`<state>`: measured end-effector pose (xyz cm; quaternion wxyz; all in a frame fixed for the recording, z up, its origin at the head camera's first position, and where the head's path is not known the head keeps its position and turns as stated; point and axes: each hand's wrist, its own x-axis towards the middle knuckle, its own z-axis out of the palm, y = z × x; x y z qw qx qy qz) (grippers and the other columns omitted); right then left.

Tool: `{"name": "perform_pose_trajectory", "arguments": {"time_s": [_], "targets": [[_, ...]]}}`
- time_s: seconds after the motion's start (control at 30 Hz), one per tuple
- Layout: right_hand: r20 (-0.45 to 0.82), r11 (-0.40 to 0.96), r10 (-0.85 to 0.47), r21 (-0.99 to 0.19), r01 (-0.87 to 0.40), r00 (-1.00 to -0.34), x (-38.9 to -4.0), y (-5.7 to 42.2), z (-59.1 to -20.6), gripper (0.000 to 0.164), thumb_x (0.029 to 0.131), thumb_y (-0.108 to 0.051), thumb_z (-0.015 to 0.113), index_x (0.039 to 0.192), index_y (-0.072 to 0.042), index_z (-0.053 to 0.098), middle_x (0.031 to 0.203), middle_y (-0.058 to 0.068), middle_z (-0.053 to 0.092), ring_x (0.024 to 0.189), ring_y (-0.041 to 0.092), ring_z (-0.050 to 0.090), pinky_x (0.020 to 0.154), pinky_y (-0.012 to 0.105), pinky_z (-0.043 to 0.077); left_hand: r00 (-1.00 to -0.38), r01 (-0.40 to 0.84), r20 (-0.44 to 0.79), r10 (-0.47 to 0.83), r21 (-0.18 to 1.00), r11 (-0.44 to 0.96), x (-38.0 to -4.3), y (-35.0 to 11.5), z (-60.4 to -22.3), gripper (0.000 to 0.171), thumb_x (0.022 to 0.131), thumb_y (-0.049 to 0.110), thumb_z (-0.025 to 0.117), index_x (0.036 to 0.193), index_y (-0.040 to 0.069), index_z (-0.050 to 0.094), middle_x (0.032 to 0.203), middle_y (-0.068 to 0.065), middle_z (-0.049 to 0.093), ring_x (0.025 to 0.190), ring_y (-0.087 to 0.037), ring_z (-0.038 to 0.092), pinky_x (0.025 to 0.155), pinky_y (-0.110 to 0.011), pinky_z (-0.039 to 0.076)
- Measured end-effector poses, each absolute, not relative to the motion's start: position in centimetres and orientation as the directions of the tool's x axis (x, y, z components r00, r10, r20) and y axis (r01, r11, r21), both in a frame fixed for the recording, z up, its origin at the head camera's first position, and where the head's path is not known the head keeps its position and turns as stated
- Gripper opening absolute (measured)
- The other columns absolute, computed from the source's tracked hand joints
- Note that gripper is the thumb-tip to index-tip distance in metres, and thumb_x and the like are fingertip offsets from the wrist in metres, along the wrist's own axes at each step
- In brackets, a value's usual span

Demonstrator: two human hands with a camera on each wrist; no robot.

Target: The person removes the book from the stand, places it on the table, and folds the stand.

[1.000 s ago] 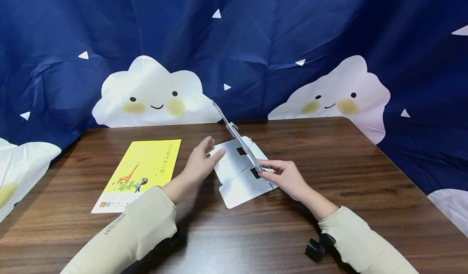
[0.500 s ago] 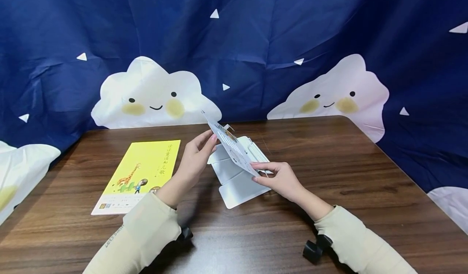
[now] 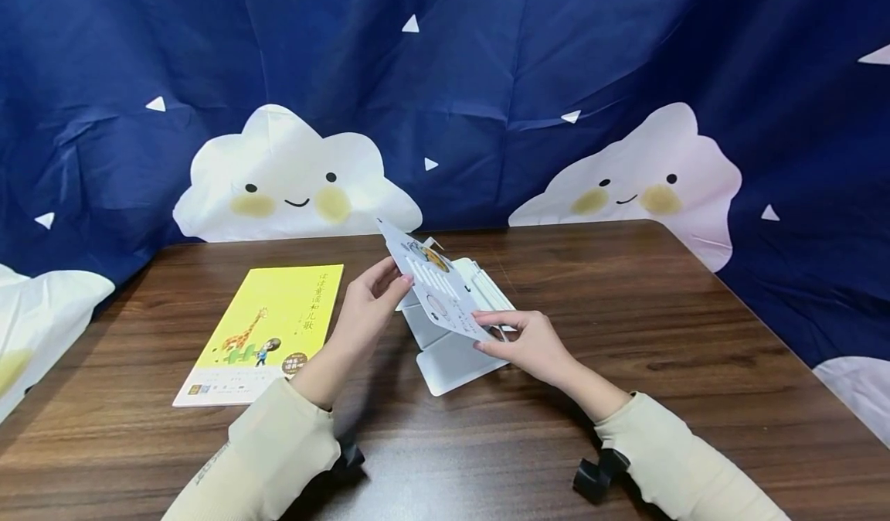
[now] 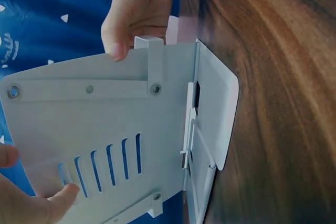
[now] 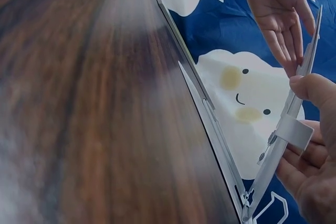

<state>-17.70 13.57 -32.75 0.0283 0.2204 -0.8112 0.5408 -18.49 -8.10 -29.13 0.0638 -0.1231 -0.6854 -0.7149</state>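
Observation:
A white metal folding book stand rests on the table, its printed upper plate (image 3: 434, 285) raised and tilted above the flat base (image 3: 455, 366). My left hand (image 3: 370, 301) grips the plate's left edge, thumb on the printed face. At the near right corner, my right hand (image 3: 534, 342) pinches the plate's edge between thumb and fingers. The left wrist view shows the plate's underside (image 4: 110, 114), with a row of slots, two riveted side arms and a hinge joining it to the base. In the right wrist view the plate (image 5: 286, 116) appears nearly edge-on, and a bent wire piece (image 5: 275, 203) sticks out near the hinge.
A yellow book (image 3: 285, 297) with a giraffe on its cover lies left of the stand, close to my left forearm. The dark wooden table (image 3: 660, 297) ends at a blue curtain (image 3: 473, 80) with white clouds. Black straps circle both wrists.
My left hand has moved from beside the plate to gripping its left edge. The plate has tilted leftward and down, from edge-on to showing its printed face. My right hand stays at its corner.

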Motion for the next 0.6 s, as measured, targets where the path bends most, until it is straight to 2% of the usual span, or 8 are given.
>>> {"name": "perform_pose_trajectory", "arguments": {"time_s": [0.27,0.6], "targets": [[0.323,0.376,-0.348,-0.812,-0.447,-0.88,-19.1,13.9,-34.9,0.033,0.064,-0.018,0.076,0.094,-0.007,0.067,0.1,0.001,0.061,0.095,0.013,0.053,0.067,0.024,0.046,-0.973,0.227,0.228,0.041,0.974,-0.029,-18.1,-8.7,-29.6,0.041,0.084,-0.001,0.05,0.121,-0.013,0.037,0.117,-0.026,0.046,0.107,-0.027,0.045,0.084,-0.028,0.04],[0.338,0.432,-0.357,-0.767,-0.475,-0.871,-18.9,13.4,-35.2,0.034,0.061,-0.022,0.078,0.093,-0.012,0.069,0.099,-0.007,0.062,0.099,0.011,0.052,0.079,0.022,0.04,-0.986,0.169,0.168,-0.012,0.983,-0.077,-17.4,-9.2,-30.3,0.039,0.082,-0.005,0.048,0.119,-0.014,0.039,0.115,-0.028,0.046,0.107,-0.027,0.044,0.088,-0.032,0.036]]}}
